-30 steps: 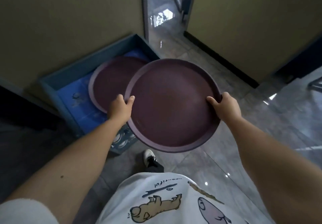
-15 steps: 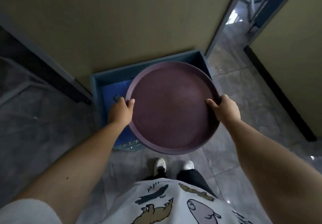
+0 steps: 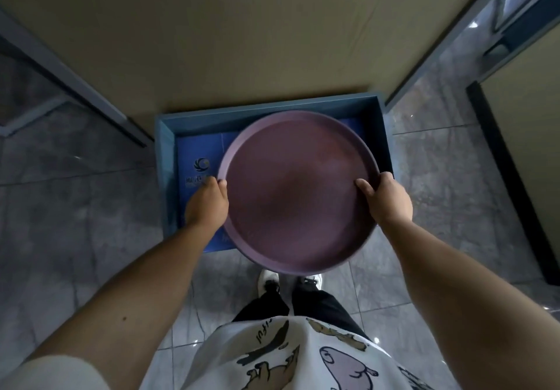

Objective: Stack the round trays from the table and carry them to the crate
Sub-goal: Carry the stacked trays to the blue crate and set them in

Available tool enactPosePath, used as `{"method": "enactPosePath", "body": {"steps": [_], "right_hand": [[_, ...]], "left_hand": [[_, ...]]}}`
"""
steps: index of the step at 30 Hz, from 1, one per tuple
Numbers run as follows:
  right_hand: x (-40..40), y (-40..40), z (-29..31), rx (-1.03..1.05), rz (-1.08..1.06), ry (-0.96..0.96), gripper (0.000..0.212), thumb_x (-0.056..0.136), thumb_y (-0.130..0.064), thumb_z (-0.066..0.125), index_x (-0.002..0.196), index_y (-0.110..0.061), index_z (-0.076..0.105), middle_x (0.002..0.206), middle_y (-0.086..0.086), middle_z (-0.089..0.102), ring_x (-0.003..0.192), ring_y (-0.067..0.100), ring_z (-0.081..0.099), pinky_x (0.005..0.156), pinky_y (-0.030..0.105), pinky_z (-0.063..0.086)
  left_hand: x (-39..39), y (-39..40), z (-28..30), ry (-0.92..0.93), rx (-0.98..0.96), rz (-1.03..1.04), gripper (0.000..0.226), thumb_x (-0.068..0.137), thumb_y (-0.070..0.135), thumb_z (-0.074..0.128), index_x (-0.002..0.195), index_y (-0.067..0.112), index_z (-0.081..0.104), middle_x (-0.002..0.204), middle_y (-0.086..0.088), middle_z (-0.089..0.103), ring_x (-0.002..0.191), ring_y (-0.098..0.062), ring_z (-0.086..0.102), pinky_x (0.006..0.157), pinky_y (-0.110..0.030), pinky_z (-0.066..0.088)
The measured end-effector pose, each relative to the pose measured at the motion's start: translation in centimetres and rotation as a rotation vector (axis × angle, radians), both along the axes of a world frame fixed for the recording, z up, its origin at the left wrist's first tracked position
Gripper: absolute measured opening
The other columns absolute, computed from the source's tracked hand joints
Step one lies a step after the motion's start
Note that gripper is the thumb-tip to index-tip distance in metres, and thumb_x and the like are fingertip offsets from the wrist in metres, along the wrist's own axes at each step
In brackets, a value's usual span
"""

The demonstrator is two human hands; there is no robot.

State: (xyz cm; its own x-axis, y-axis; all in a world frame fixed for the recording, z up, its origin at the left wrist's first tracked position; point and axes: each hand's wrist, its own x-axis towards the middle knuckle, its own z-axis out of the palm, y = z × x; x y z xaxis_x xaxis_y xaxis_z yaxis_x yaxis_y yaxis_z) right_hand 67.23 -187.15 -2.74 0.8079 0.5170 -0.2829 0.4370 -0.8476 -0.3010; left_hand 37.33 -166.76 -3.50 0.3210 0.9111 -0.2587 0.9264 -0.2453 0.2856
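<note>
A round purple tray (image 3: 295, 192) is held level over the blue crate (image 3: 266, 110) on the floor. My left hand (image 3: 207, 204) grips its left rim and my right hand (image 3: 386, 201) grips its right rim, thumbs over the edge. The tray covers most of the crate's blue bottom; only the left part with a printed logo shows. A second rim edge shows along the tray's upper right, so another tray lies right under it. Whether more trays lie in the crate below is hidden.
The crate stands against a tan wall (image 3: 242, 34). Grey glossy floor tiles (image 3: 75, 222) lie on both sides. A doorway with a metal frame (image 3: 439, 56) opens at the upper right. My shoes (image 3: 269, 283) stand just short of the crate.
The view has swung to face the crate squarely. The tray has moved over the crate's middle and sits lower above it. Both hands keep the same grip.
</note>
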Motion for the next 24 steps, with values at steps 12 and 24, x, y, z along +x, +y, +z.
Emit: {"method": "enactPosePath", "body": {"steps": [12,24], "right_hand": [[-0.1,-0.1,-0.7,-0.032,0.014,-0.026,0.05,0.087,-0.066,0.046,0.09,-0.016,0.044,0.094,0.01,0.064,0.082,0.037,0.062,0.062,0.039,0.043],[-0.7,-0.1,-1.7,-0.083,0.025,-0.057,0.053,0.09,-0.062,0.046,0.095,-0.009,0.045,0.102,0.019,0.062,0.089,0.043,0.06,0.065,0.041,0.04]], "left_hand": [[0.6,-0.1,-0.8,0.02,0.009,-0.001,0.044,0.102,0.032,0.028,0.107,-0.007,0.048,0.09,-0.027,0.064,0.078,-0.041,0.061,0.058,-0.042,0.042],[0.8,0.1,-0.8,0.092,0.07,-0.069,0.044,0.103,0.031,0.028,0.106,-0.007,0.049,0.083,-0.024,0.064,0.07,-0.038,0.063,0.053,-0.042,0.047]]}}
